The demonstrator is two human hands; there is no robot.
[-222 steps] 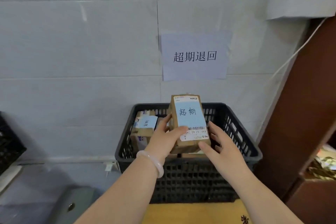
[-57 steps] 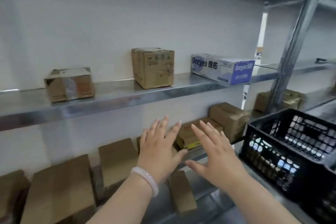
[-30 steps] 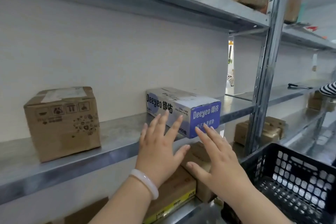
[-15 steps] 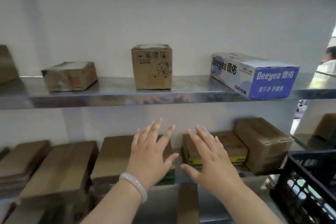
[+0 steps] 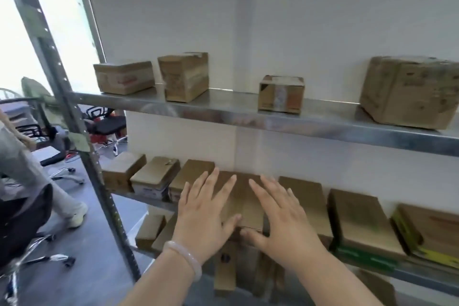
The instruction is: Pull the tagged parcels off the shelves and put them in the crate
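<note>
Flat cardboard parcel (image 5: 244, 202) on the lower shelf (image 5: 146, 201), centre of frame, long axis running back toward the wall. No tag visible on it; view blurred. It lies straight ahead between both hands, equally near. Left hand (image 5: 203, 216) and right hand (image 5: 285, 223) are palms down, fingers spread, holding nothing; contact unclear. Crate out of view.

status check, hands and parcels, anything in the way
Left hand and right hand both open, empty, spread before the brown boxes. No tagged parcel visible; crate out of view. Nothing blocking the reach.
</note>
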